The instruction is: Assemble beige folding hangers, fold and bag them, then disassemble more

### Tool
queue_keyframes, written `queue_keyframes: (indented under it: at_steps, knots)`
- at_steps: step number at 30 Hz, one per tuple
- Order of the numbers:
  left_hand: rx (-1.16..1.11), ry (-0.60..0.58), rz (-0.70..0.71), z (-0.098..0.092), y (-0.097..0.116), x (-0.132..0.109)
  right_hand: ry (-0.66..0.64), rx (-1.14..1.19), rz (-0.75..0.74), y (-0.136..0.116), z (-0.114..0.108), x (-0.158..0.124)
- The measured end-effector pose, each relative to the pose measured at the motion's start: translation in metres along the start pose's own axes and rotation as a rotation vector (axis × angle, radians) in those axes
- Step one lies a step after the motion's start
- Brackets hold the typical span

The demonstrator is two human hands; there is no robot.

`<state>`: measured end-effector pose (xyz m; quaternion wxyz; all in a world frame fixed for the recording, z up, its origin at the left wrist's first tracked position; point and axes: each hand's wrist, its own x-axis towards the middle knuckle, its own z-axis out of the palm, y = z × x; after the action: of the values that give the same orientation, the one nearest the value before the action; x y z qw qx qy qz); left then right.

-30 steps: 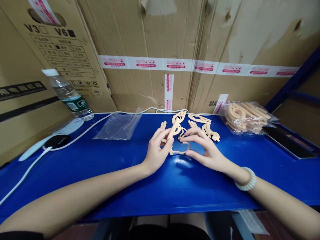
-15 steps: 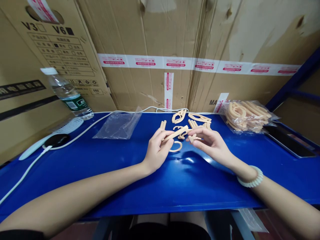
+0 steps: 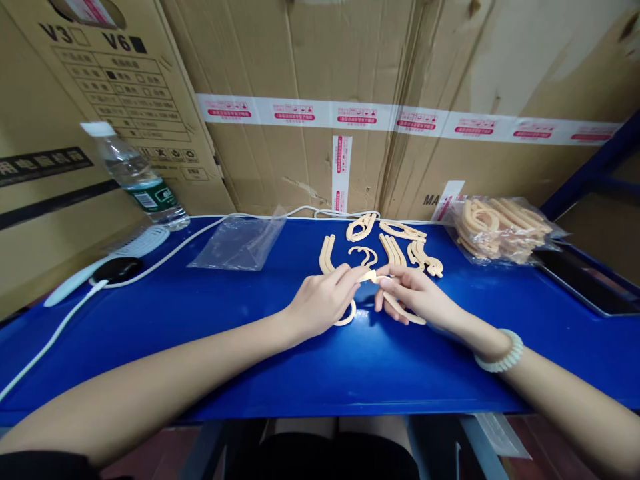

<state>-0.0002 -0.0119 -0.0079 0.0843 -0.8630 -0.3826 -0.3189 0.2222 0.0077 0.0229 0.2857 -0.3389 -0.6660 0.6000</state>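
In front of me both hands meet over the blue table, holding beige plastic hanger pieces end to end. My left hand (image 3: 323,300) is closed, palm down, on a hanger piece (image 3: 369,276) whose tip sticks out past the fingers. A curved hook (image 3: 351,315) shows below that hand; whether it is held or lies on the table I cannot tell. My right hand (image 3: 417,293) pinches a curved hanger arm (image 3: 404,311) that hangs down to the right. The fingers hide where the pieces touch.
Just behind my hands lie loose hooks (image 3: 370,253), straight arms (image 3: 393,249), small joint pieces (image 3: 424,259) and looped hanger parts (image 3: 361,227). A filled bag of parts (image 3: 503,227) and a tablet (image 3: 590,280) are right; a clear bag (image 3: 237,247), bottle (image 3: 145,183), brush (image 3: 145,241) and cable (image 3: 185,257) left.
My left hand has turned palm down over its piece. The right hand has turned, and a curved arm now shows below its fingers. Both hands sit slightly lower in view, with the fingertips closer.
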Motion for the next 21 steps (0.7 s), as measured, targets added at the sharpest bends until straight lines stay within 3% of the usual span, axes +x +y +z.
queue_keyframes:
  at_steps: [5, 12, 17, 21]
  knots:
    - [0.338, -0.179, 0.108, -0.007, 0.003, 0.003, -0.104, 0.045, 0.103, 0.002, 0.002, 0.0]
    - [0.38, -0.231, 0.154, -0.014, 0.007, 0.007, -0.082, -0.077, 0.089, -0.001, 0.008, -0.005]
    - [0.28, -0.222, 0.112, -0.016, 0.006, 0.008, 0.021, -0.327, -0.079, -0.001, 0.012, -0.01]
    - [0.06, -0.196, -0.036, -0.013, 0.006, 0.007, 0.086, -0.625, -0.395, -0.003, 0.013, -0.014]
